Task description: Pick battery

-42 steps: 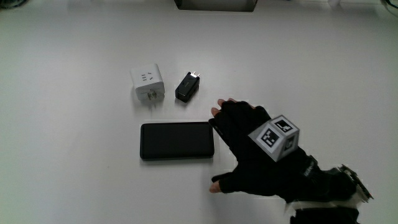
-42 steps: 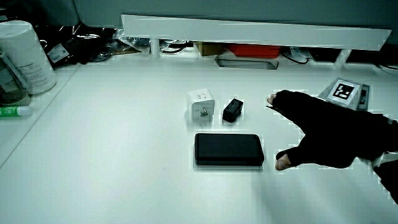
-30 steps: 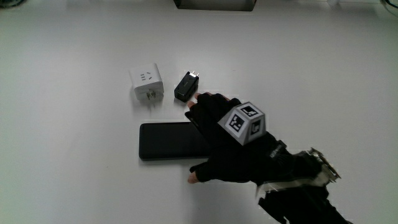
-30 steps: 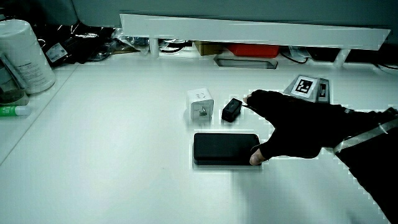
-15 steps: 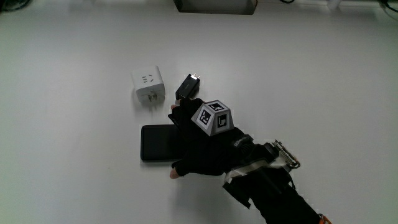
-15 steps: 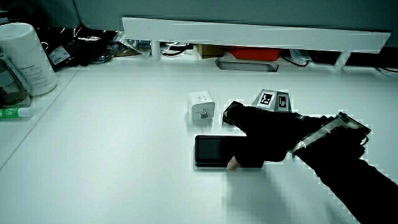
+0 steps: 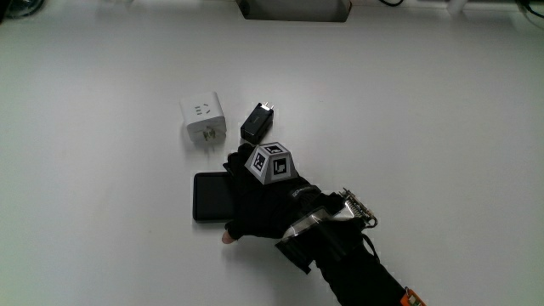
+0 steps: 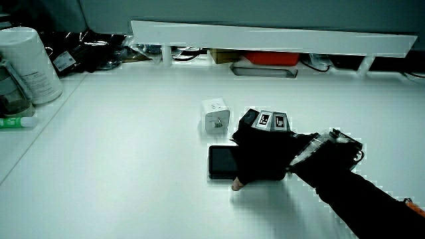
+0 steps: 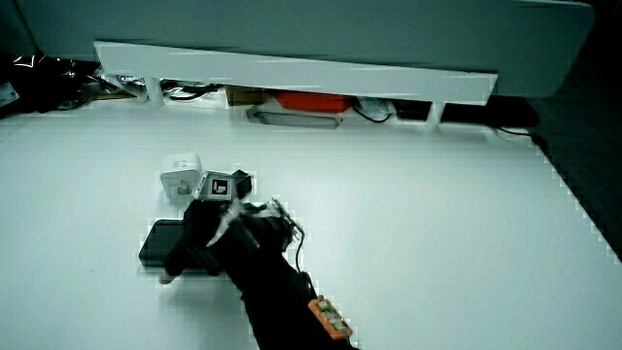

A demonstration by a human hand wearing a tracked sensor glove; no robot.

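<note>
The hands (image 7: 255, 200) moved from beside the battery (image 7: 210, 196) onto it

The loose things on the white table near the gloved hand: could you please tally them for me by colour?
White: 1, the white cube-shaped plug adapter.
Black: 2, the small black rectangular charger block and the flat black rectangular battery pack, which lies partly under the hand.
Total: 3.
</note>
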